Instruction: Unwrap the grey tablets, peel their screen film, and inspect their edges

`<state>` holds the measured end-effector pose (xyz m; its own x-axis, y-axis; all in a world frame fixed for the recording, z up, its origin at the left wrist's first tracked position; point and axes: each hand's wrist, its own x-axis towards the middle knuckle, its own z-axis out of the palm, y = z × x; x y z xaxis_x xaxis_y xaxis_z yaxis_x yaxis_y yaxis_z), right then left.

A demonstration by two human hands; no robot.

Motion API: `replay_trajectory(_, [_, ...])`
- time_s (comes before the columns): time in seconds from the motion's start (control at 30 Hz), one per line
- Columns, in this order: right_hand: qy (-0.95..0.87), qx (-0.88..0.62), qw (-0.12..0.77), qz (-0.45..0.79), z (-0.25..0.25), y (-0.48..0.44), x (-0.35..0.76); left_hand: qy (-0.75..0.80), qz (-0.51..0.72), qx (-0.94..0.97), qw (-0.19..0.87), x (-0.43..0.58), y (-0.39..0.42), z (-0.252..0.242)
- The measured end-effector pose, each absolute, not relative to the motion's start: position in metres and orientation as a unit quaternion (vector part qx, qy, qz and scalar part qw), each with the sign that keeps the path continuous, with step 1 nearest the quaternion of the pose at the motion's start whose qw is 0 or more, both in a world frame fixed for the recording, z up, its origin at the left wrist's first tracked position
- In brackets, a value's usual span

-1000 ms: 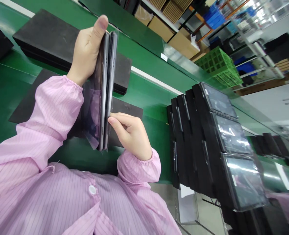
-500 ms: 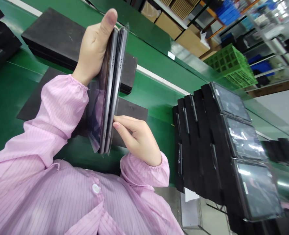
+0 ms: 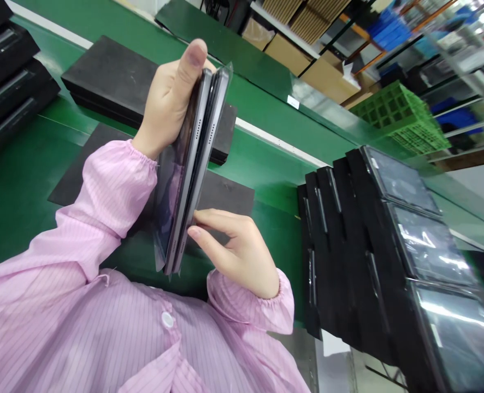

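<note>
My left hand [image 3: 172,98] is closed round the upper end of two tablets [image 3: 190,180], held together on edge with a narrow gap between them. Clear film sticks out past their corners, and speaker holes show along their grey sides. The fingers behind the tablets are hidden. At the lower right side of the pair is my right hand [image 3: 242,254], its thumb and forefinger apart. The forefinger tip is at the right tablet's edge; whether it touches, I cannot tell. Below the tablets lies a flat black box piece [image 3: 231,194] on the green bench [image 3: 275,218].
Closed black boxes [image 3: 111,71] lie behind my left hand. On the right stands a tall stack of black trays [image 3: 348,262] with film-covered tablets [image 3: 434,240] on top. More black trays [image 3: 12,82] are at the far left. A green crate [image 3: 401,117] is beyond the bench.
The view has shifted, so everything sits a little lower and further right. My right thumb and forefinger have spread further apart. The two tablets remain in my left hand.
</note>
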<state>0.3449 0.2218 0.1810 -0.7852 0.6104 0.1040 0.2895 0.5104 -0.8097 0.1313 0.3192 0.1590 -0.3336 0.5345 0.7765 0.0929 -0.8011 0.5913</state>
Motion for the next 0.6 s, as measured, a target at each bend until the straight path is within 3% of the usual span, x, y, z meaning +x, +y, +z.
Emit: replay_trajectory(0.6, [-0.852, -0.277, 0.22, 0.387, 0.178, 0.208, 0.334, 0.3, 0.782, 0.51, 0.196, 0.136, 0.292, 0.165])
